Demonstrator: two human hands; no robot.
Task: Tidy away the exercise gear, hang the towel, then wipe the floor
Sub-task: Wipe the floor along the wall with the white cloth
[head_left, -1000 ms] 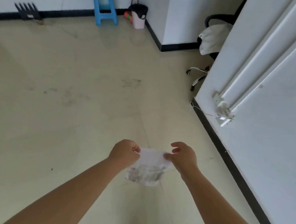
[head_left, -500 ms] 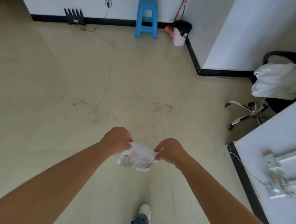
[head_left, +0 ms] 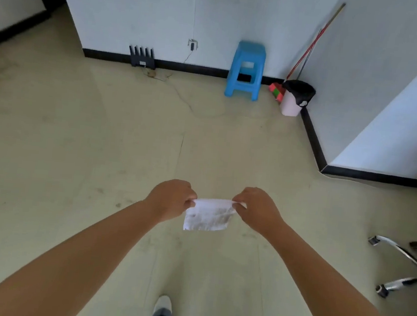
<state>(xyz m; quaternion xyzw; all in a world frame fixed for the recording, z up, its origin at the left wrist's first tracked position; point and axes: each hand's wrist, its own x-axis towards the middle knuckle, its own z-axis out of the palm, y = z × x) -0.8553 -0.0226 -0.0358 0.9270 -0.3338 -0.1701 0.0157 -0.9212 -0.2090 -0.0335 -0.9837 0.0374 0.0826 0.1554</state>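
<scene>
Head view: both arms extended fwd, wipe point(head_left: 207, 215) held in the air between the two hands above the floor point(head_left: 100, 146). Left hand point(head_left: 170, 200) pinches wipe's upper-left corner, fingers curled, grip narrow on the sheet. Right hand point(head_left: 257, 209) pinches upper-right corner, same narrow grip. Top edge stretched taut between the hands; rest of the sheet hangs below. Wipe is white w/ grey soiling across lower portion.

Floor pale, w/ dark smudges near the hands and to the left. One shoe point(head_left: 163, 305) and trouser leg visible at bottom centre.

Far wall: blue stool point(head_left: 246, 70) stands against the baseboard. Right of it, in the corner, a bin point(head_left: 294, 98) w/ black liner; a red/green brush head point(head_left: 276, 89) lies just beside it; a broom handle point(head_left: 315, 40) leans on the wall above. Left of stool, a black router point(head_left: 142, 58) on the floor at the baseboard, cable trailing across the floor. Small plug at a wall socket point(head_left: 193, 44) above.

Right edge: chrome chair base point(head_left: 406, 268) w/ castors, partly out of frame.
</scene>
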